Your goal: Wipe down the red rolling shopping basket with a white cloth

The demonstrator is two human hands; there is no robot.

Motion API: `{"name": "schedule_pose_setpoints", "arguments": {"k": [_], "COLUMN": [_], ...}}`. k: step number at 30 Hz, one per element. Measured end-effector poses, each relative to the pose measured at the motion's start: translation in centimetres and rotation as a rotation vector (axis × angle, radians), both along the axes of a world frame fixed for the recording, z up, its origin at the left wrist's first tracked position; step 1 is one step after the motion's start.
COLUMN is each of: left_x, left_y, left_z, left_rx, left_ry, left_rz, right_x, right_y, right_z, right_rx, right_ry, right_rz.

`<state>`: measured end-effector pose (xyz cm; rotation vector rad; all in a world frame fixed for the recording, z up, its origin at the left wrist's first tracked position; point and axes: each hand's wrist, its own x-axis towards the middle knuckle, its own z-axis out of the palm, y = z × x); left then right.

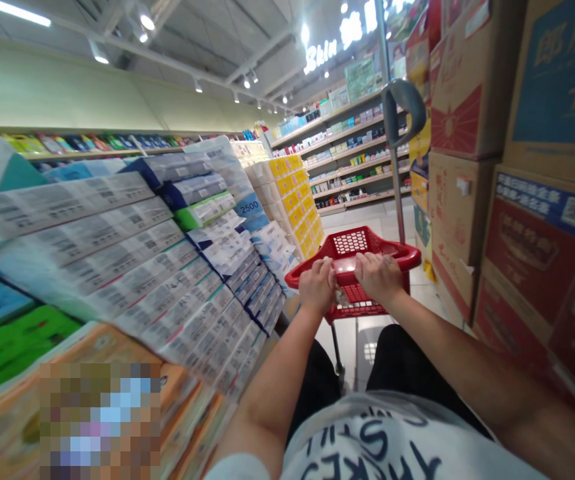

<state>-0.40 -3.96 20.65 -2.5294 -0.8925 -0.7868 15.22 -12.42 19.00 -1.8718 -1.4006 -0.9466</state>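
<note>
A small red shopping cart [357,241] stands in front of me in a store aisle. My left hand [317,285] is closed on the near rim of its basket. Just to the right of it, my right hand [378,277] is wrapped round the same rim. Both arms stretch forward from my body. The mesh bottom of the basket shows between and beyond my hands. Something small and pale lies under my hands inside the basket, and I cannot make out what it is.
Stacked tissue packs [132,267] crowd the left side. Piled cardboard boxes [512,200] line the right. A grey pole [392,153] rises behind the cart. Yellow boxes [295,200] and product shelves [347,160] lie further ahead, with tiled floor [367,220] between.
</note>
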Motion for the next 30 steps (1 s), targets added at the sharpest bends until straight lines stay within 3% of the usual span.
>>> {"name": "schedule_pose_setpoints", "arguments": {"k": [3, 9, 15, 21, 26, 30], "left_x": [0.3, -0.7, 0.4, -0.2, 0.3, 0.1], "left_y": [0.1, 0.2, 0.2, -0.3, -0.2, -0.4], "left_z": [0.3, -1.4, 0.1, -0.4, 0.1, -0.1], "left_rx": [-0.036, 0.127, -0.040, 0.082, -0.016, 0.049], "left_ry": [-0.057, 0.013, -0.083, 0.017, -0.042, -0.050], "left_rz": [0.036, -0.157, -0.023, -0.116, -0.024, -0.029], "right_x": [-0.2, -0.4, -0.4, -0.4, -0.6, -0.5], "right_y": [0.0, 0.2, 0.2, 0.3, 0.4, 0.5], "right_z": [0.0, -0.2, -0.1, -0.1, -0.1, -0.3], "right_rx": [-0.003, 0.000, -0.007, 0.007, 0.029, 0.051], "right_ry": [0.005, 0.020, 0.030, 0.020, 0.009, -0.015], "right_rz": [-0.001, 0.009, 0.007, 0.005, -0.001, 0.010]}}
